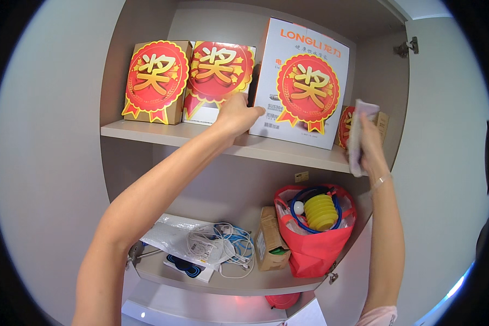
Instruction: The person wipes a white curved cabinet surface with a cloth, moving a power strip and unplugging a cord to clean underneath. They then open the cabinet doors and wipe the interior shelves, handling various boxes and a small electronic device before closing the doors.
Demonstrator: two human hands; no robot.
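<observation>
My left hand (237, 116) is at the upper shelf, in front of the gap between a box with a red award sticker (220, 73) and a tall white LONGLI box (305, 81). Its thumb overlaps the white box's left edge; the other fingers are mostly hidden, so a grip cannot be made out. At the right end of the shelf, my right hand (371, 142) grips a folded pale cloth (358, 136), blurred. Behind that cloth stands a small cardboard box (383, 126) beside a red sticker, both partly covered.
A brown box (183, 98) with an award sticker stands at the left of the upper shelf (175, 136). Below are bubble mailers (175, 236), tangled cables (236, 244), an opened carton (271, 240) and a red bag (322, 252) holding a yellow bellows pump (322, 212). Cabinet doors flank both sides.
</observation>
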